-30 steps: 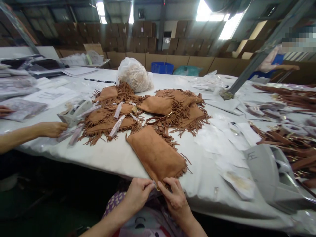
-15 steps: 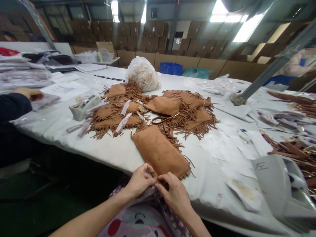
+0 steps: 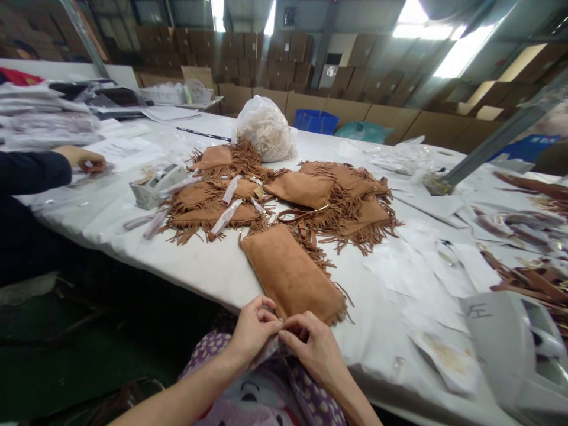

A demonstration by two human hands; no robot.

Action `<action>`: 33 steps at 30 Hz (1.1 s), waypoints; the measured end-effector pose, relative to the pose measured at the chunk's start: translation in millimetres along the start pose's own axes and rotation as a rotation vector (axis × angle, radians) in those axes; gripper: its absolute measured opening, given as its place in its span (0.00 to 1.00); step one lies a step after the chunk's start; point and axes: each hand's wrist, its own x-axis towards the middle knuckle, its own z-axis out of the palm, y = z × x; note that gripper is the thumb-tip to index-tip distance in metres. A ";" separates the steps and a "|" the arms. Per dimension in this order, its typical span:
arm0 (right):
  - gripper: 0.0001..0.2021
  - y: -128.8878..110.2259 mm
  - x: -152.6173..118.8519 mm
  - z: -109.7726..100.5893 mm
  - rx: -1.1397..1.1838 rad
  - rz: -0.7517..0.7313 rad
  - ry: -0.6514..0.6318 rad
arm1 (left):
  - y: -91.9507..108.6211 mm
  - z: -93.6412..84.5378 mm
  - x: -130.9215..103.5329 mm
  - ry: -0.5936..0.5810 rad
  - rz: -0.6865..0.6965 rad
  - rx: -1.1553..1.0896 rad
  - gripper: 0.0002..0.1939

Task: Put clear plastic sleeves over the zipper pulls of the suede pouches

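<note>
A brown suede pouch (image 3: 293, 272) with fringe lies flat at the front edge of the white table (image 3: 186, 266). At its near corner my left hand (image 3: 257, 328) and my right hand (image 3: 310, 340) meet, fingertips pinched together. Between them is something small, too hidden to name; a bit of clear plastic film (image 3: 266, 353) shows below the fingers. Behind the pouch, more fringed brown pouches (image 3: 302, 188) are piled, some with plastic-wrapped straps (image 3: 225, 219) on top.
A grey tape dispenser (image 3: 157, 184) stands left, a larger one (image 3: 510, 349) at the right front. A stuffed plastic bag (image 3: 266, 130) sits behind the pouches. Brown straps (image 3: 532, 278) lie far right, near a slanted metal post (image 3: 492, 142). A co-worker's hand (image 3: 84, 160) is at left.
The view has shifted slightly, so most things appear a little further right. The co-worker's hand has moved right over the papers. My two hands stay pinched at the pouch's corner.
</note>
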 end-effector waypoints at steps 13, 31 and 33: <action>0.10 -0.4 1.5 3.9 -0.125 0.019 0.023 | 0.5 -41.5 2.1 -0.315 -0.083 0.403 0.21; 0.08 2.9 2.4 -0.2 -0.061 -0.048 0.015 | -5.9 -52.0 -3.0 -0.209 -0.113 0.397 0.15; 0.19 -6.6 1.1 -6.0 -0.046 -0.134 0.018 | -5.0 -51.4 -9.3 -0.201 -0.045 0.485 0.16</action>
